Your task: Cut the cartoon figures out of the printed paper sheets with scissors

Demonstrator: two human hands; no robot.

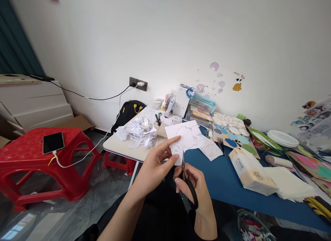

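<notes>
My left hand [160, 161] pinches the lower left of a white sheet of paper [184, 135] between thumb and fingers. Black line drawings cover the sheet, and its lower edge is cut unevenly. My right hand [193, 185] grips black-handled scissors [191, 191], whose blades point up at the paper's lower edge beside my left thumb. Whether the blades are parted is too small to tell. Behind the held sheet, a second drawn sheet [210, 148] lies on the blue table [219, 179].
Crumpled paper scraps [139, 130] pile up on the white table [124, 147] at left. A tissue pack [250, 172], a fork [221, 145] and painted cardboard [232, 130] are to the right. A red stool [74, 144] carries a charging tablet [53, 143]. Below the table edge is a bin [240, 220].
</notes>
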